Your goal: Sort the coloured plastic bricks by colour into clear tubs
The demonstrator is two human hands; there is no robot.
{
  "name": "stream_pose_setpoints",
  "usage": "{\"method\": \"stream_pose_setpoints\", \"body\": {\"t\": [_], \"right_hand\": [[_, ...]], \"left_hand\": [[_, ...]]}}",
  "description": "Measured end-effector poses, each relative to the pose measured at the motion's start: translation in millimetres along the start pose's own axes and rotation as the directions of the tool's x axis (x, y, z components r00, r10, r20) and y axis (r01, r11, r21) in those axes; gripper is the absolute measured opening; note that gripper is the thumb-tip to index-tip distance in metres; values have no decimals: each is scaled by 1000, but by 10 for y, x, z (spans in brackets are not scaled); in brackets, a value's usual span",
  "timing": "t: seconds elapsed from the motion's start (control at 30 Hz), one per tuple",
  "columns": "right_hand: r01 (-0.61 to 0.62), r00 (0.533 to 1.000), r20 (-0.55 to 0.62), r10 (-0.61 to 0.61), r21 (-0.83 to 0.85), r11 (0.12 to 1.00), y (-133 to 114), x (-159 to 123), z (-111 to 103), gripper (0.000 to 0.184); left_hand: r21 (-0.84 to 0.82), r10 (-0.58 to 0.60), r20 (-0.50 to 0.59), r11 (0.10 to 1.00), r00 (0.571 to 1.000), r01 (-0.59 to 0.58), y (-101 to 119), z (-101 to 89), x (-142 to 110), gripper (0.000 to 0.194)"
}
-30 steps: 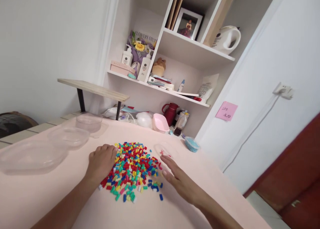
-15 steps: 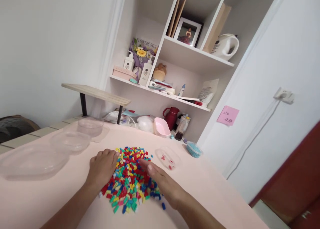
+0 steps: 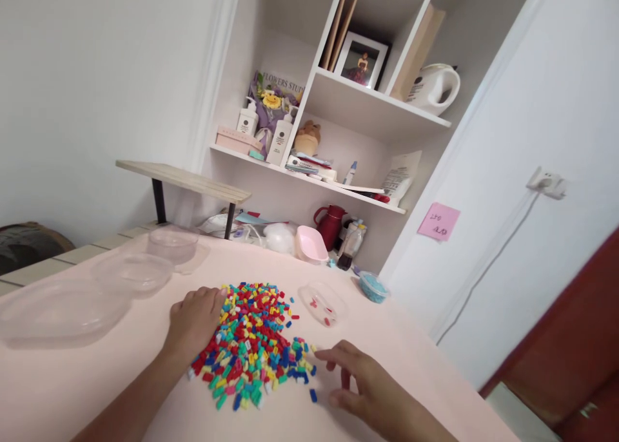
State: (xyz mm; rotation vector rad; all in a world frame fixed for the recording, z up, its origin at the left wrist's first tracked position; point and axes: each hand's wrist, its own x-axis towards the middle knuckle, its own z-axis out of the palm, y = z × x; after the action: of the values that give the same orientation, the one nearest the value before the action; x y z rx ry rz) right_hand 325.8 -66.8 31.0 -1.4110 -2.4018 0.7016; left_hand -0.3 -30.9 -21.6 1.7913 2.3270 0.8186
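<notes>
A wide pile of small multicoloured plastic bricks [image 3: 251, 348] lies on the pale pink tabletop [image 3: 159, 416]. Against the pile's left edge rests my left hand [image 3: 196, 316], laid flat with its fingertips touching the bricks. My right hand [image 3: 353, 377] is at the lower right of the pile, fingers apart and slightly curled, with nothing seen in it. Its index fingertip is close to a few yellow and blue bricks at the pile's edge. A single dark blue brick [image 3: 313, 395] lies loose between the pile and my right thumb.
Clear plastic containers [image 3: 133, 274] stand in a row at the left. Behind the pile lies a clear lid [image 3: 322, 303] with several red pieces. A tub of blue bits [image 3: 372, 287] sits at the far right edge; a pink basin [image 3: 312, 245] and a red jug [image 3: 330, 226] stand behind.
My right hand has drawn back from over the pile to its lower right, its fingers now apart. Bricks it covered show, some spread rightward. My left hand has barely moved.
</notes>
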Motion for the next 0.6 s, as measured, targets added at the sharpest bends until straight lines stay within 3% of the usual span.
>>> {"method": "stream_pose_setpoints", "body": {"t": [0.07,0.13,0.23,0.43,0.6], "right_hand": [[7,999,-48,-10,-69,998,-13,23,20,40],[-1,986,-167,-31,-187,982,-45,130,55,36],[-103,954,-300,-23,-398,912,-139,390,130,35],[-200,968,-246,43,-661,724,-270,893,277,28],[-236,959,-273,73,-635,736,-164,1063,346,26]], "left_hand": [[-8,-6,3,1000,1000,6,-13,-10,12,51],[-43,-12,8,999,1000,13,-27,-18,30,53],[-121,-30,12,992,999,31,-41,-25,60,52],[-167,-47,-11,985,999,44,-62,-27,80,52],[-196,-50,8,979,999,51,-88,-39,89,52]]}}
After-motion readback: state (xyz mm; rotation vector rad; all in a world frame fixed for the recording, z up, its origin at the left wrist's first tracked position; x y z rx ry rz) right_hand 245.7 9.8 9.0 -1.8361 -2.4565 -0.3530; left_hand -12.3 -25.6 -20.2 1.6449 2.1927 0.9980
